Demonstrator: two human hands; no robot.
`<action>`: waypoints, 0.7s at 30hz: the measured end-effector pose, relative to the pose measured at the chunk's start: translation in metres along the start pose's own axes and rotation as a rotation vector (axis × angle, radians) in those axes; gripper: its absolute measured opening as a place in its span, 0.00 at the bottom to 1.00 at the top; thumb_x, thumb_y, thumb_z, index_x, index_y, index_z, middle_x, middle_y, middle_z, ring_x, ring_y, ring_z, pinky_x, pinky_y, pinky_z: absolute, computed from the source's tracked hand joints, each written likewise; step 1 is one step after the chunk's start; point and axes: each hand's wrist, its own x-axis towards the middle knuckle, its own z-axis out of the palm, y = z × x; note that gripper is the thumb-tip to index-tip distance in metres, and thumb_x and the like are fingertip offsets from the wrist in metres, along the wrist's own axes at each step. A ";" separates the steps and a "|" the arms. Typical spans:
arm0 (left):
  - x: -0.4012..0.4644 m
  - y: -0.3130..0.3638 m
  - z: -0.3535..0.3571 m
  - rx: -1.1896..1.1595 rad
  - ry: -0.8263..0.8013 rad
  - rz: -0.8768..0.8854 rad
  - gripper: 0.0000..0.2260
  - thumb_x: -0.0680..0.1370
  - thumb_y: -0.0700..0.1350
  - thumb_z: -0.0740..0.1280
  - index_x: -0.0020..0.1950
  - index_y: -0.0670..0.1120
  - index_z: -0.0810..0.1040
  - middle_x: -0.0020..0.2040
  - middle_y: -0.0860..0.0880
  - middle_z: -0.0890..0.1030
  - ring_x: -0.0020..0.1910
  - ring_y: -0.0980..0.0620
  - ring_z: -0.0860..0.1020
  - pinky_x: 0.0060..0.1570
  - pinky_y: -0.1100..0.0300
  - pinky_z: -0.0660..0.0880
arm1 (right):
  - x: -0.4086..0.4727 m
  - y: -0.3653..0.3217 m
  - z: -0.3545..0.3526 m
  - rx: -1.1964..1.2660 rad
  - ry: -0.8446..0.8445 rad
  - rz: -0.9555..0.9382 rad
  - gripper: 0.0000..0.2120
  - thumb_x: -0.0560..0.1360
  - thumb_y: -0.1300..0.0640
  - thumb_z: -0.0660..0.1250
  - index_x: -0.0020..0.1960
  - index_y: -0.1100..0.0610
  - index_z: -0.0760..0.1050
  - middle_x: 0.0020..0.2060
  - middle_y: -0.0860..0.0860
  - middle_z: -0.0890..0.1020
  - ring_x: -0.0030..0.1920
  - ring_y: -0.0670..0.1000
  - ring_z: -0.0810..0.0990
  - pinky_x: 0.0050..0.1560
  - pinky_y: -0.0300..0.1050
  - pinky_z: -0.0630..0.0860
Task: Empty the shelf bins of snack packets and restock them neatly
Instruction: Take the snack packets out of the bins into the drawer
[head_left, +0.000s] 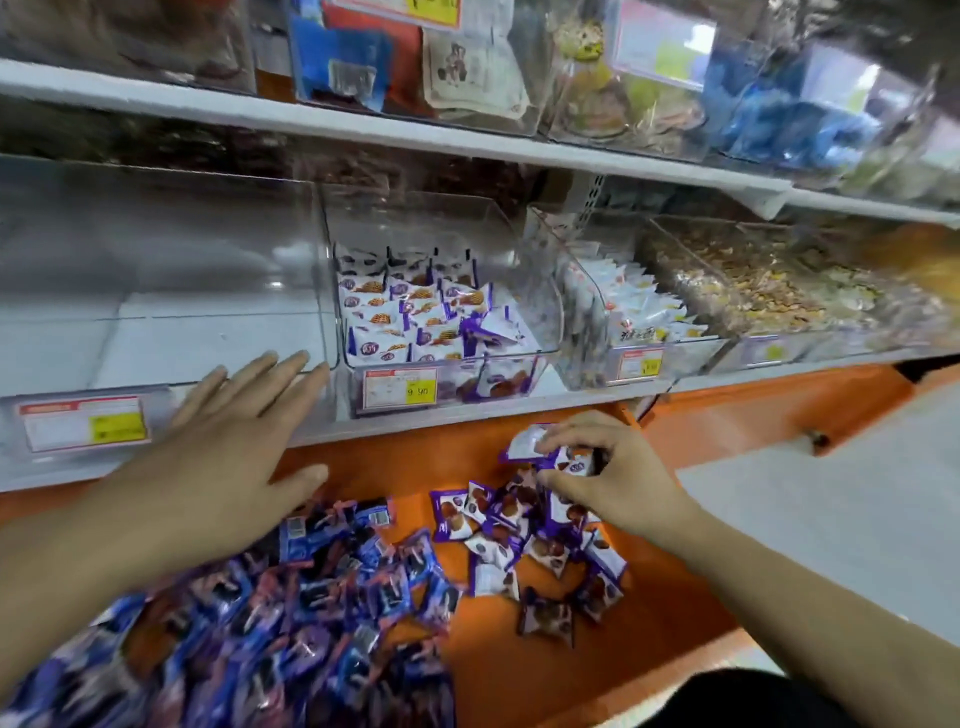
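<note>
- My left hand (234, 457) is stretched flat toward the front edge of the clear bin (156, 322) on the left of the shelf; the fingers (280, 371) are straight and spread, holding nothing. Motion blur keeps me from saying whether the fingertips touch the bin's front wall.
- That left bin shows only its bare white floor, with a price label (83, 423) on its front.
- My right hand (608, 473) is down over the orange ledge (571, 665) below the shelf, its fingers curled and pinching a few purple-and-white snack packets (540, 447).
- Directly beneath that hand, more purple-and-white packets (524, 551) lie loose in a scattered pile on the ledge.
- To their left on the same ledge sits a larger heap of blue packets (291, 613), partly under my left forearm.
- The middle bin (447, 312) holds purple-and-white packets standing in rows on its left side, with a few tipped over at the right; its label (400, 388) reads 9.90.
- The next bin to the right (623, 306) holds white packets in rows.
- The upper shelf (363, 127) carries further clear bins of mixed goods.
</note>
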 end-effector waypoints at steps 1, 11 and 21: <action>0.001 0.000 0.001 0.008 -0.005 -0.003 0.39 0.78 0.71 0.50 0.77 0.64 0.26 0.81 0.58 0.30 0.79 0.57 0.30 0.80 0.51 0.33 | 0.002 0.019 0.002 -0.047 -0.022 0.053 0.11 0.73 0.50 0.80 0.54 0.41 0.84 0.58 0.39 0.79 0.57 0.40 0.79 0.58 0.38 0.74; 0.010 -0.007 0.003 -0.034 -0.041 -0.022 0.39 0.72 0.78 0.43 0.81 0.67 0.37 0.83 0.62 0.46 0.82 0.58 0.47 0.81 0.52 0.40 | 0.025 0.035 -0.005 -0.198 -0.172 0.085 0.30 0.75 0.48 0.78 0.74 0.39 0.73 0.77 0.41 0.68 0.77 0.44 0.67 0.77 0.48 0.67; 0.004 0.000 -0.006 -0.071 -0.036 -0.014 0.38 0.74 0.72 0.50 0.78 0.67 0.32 0.83 0.62 0.37 0.81 0.61 0.38 0.79 0.55 0.33 | 0.120 -0.101 -0.031 -0.262 0.134 -0.144 0.20 0.79 0.49 0.73 0.70 0.46 0.77 0.65 0.46 0.80 0.63 0.46 0.78 0.64 0.46 0.77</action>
